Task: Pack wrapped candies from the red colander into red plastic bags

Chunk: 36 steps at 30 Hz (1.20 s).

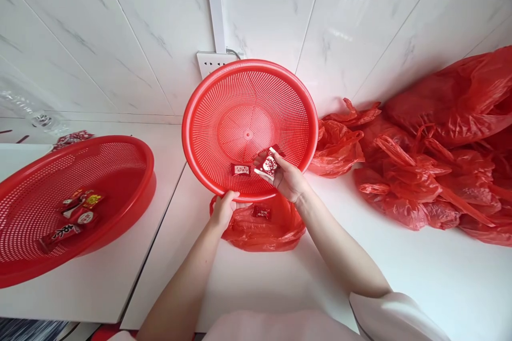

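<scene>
My left hand (224,209) grips the near rim of a red plastic colander (248,85), which is tilted so that its inside faces me. Inside its lower right part, my right hand (286,173) is closed on a red-and-white wrapped candy (269,164); whether more pieces are in the fingers is hard to see. Another small wrapped candy (240,170) lies in the bottom of the colander, left of my right hand. Directly below the colander's near rim, a red plastic bag (264,237) lies on the white table, with a dark red wrapped packet (261,212) at its mouth.
A second red colander (120,152) with several wrapped sweets (76,210) stands on the left table. Several filled red plastic bags (416,181) are heaped at the right. A power socket (208,63) is on the tiled wall behind. A gap runs between the two tables.
</scene>
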{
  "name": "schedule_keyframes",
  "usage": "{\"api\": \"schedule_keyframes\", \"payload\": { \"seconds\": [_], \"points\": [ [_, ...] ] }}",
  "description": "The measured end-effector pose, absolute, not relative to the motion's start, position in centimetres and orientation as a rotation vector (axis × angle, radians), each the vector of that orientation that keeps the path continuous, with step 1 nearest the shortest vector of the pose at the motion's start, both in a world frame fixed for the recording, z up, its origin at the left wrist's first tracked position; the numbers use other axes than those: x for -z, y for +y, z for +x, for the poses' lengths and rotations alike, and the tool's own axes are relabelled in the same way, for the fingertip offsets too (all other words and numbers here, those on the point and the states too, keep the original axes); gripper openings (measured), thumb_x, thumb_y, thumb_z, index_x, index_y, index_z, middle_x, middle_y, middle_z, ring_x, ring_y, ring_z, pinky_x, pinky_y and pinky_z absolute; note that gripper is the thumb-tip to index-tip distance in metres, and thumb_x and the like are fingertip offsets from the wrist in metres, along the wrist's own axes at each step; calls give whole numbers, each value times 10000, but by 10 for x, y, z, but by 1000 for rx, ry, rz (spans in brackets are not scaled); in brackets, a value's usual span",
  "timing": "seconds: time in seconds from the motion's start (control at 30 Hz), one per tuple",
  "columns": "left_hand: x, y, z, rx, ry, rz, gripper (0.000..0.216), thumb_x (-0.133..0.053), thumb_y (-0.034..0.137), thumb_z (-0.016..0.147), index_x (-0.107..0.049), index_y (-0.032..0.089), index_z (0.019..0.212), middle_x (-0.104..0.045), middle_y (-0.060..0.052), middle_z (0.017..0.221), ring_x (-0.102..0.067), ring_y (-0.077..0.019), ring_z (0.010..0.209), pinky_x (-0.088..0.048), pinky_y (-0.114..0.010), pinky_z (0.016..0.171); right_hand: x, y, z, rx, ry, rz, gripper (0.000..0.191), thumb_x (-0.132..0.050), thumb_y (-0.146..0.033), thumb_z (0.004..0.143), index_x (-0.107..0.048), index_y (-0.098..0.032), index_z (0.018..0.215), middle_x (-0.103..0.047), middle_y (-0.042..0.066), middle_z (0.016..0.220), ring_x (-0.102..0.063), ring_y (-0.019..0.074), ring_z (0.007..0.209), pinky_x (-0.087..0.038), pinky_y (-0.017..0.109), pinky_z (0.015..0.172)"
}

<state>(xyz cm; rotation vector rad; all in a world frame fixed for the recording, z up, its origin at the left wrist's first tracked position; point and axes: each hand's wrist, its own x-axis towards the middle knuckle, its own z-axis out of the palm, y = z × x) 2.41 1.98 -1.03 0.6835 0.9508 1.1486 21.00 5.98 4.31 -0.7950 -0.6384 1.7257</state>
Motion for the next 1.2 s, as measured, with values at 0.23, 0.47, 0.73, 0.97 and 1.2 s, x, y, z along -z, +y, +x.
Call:
{"api": "schedule_keyframes", "payload": {
  "seconds": [0.23, 0.47, 0.73, 0.97, 1.2],
  "points": [
    [12, 20, 24, -1169, 952, 686, 310, -623, 253, 725, -669, 143, 1012, -700, -85, 1021, -657, -274, 950, -568, -403, 786, -39, 63, 213, -1705, -514, -862, 282, -509, -431, 928, -639, -268, 1117, -671, 11, 1162, -662, 139, 955, -549, 216, 644],
    [13, 22, 24, -1157, 979, 679, 311, -641, 258, 702, -679, 129, 982, -710, -83, 893, -668, -280, 897, -569, -411, 761, -33, 65, 209, -1664, -469, -817, 178, -682, -318, 813, -665, -148, 864, -610, -12, 653, -497, 58, 502, -428, 164, 454],
    [13, 23, 21, -1152, 956, 701, 300, -612, 259, 734, -665, 127, 998, -708, -96, 959, -672, -275, 910, -569, -409, 774, -34, 62, 214, -1478, -871, -879, 265, -745, -408, 732, -641, -187, 837, -611, -23, 719, -467, 59, 505, -361, 189, 462],
    [6, 30, 12, -1231, 979, 763, 335, -588, 228, 735, -625, 134, 1054, -686, -99, 1087, -655, -280, 994, -566, -436, 808, -38, 48, 216, -1101, -1924, -1057, 248, -583, -394, 887, -668, -177, 803, -650, 17, 750, -568, 135, 674, -439, 265, 646],
    [7, 21, 24, -1165, 965, 714, 280, -602, 220, 733, -662, 125, 989, -713, -90, 972, -668, -279, 951, -567, -410, 785, -32, 48, 206, -507, -2018, -1170, 188, -486, -256, 938, -630, -190, 1040, -645, 97, 1050, -601, 211, 1004, -470, 352, 897]
  ]
}}
